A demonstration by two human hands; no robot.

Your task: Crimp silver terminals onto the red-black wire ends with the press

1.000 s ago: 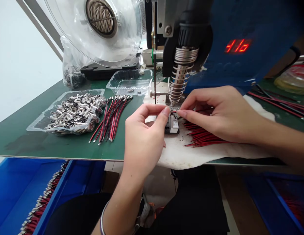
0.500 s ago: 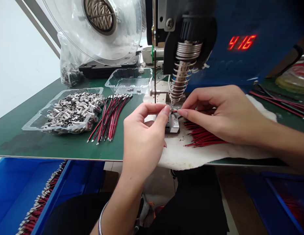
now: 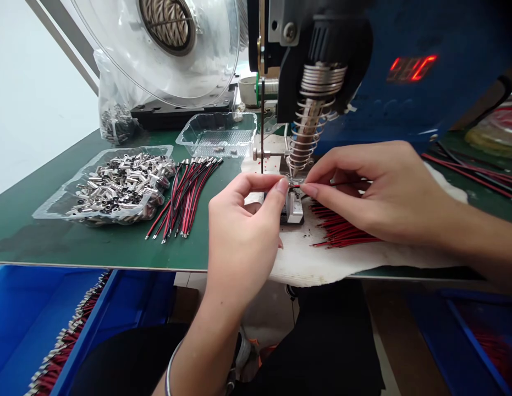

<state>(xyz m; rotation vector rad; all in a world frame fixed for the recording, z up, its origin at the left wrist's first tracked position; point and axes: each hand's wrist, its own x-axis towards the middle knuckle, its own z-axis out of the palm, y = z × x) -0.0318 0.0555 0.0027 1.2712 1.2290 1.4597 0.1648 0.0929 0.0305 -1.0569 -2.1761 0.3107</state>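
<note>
My left hand (image 3: 241,231) is closed in a pinch of thumb and index finger at the small metal fixture (image 3: 295,210). Whatever sits between those fingertips is hidden. From the other side, my right hand (image 3: 383,192) pinches a thin red and black wire (image 3: 296,186), whose end reaches toward my left fingertips. Directly above this spot, a soldering iron (image 3: 308,129) wrapped in a wire spring points down, its tip close to the wire end; whether they touch I cannot tell. Under my right hand, a bundle of red and black wires (image 3: 342,228) lies on a white cloth (image 3: 309,267).
A clear tray of metal connectors (image 3: 124,184) stands left, beside wires fitted with connectors (image 3: 188,192). Behind are another clear tray (image 3: 218,135) and a large spool (image 3: 165,49). A blue machine (image 3: 404,110) rises at right. Blue bins (image 3: 25,313) sit below the table edge.
Both hands hold nearly the same pose at the fixture. The view has shifted slightly, and the soldering iron appears a little further right. The machine's red digits look partly unlit now.
</note>
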